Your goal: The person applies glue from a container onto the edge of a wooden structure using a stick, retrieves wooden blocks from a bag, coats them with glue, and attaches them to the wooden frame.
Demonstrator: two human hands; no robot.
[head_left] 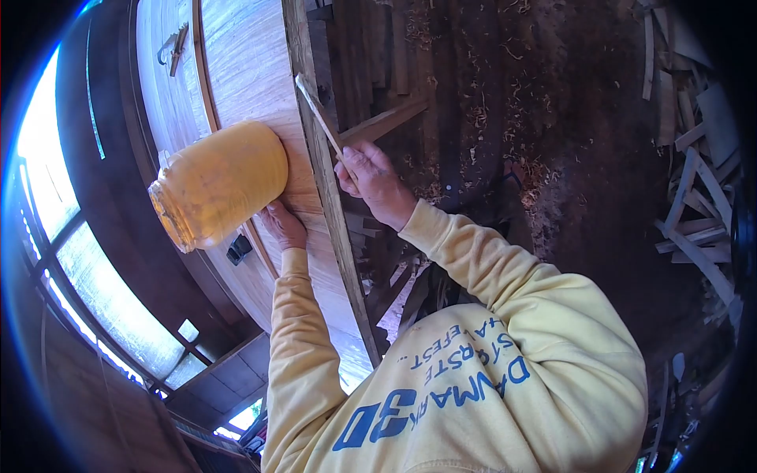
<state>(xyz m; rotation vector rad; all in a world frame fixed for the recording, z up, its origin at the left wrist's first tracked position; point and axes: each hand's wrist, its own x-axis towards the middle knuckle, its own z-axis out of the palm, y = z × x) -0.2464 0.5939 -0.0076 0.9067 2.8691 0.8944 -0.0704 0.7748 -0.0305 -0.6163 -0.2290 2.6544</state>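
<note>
A large yellow-orange translucent jar (229, 181) with a threaded neck stands on the pale wooden workbench (252, 55). Beside the jar's base is my left hand (285, 226), low at the bench top. The jar covers its fingertips, so their grip is hidden. My right hand (377, 180) is closed around a thin wooden stick (322, 118) at the bench's near edge. The stick's pale tip points away from me, over the edge board. A long narrow wooden strip (203, 71) runs along the bench and passes behind the jar.
A small dark object (238, 249) lies on the bench near the strip. Farther along are a curved hook-like piece and a short wooden piece (179, 51). Wood shavings (544, 173) cover the dark floor, and scrap boards (698, 197) are heaped at the right. Windows (118, 292) line the left wall.
</note>
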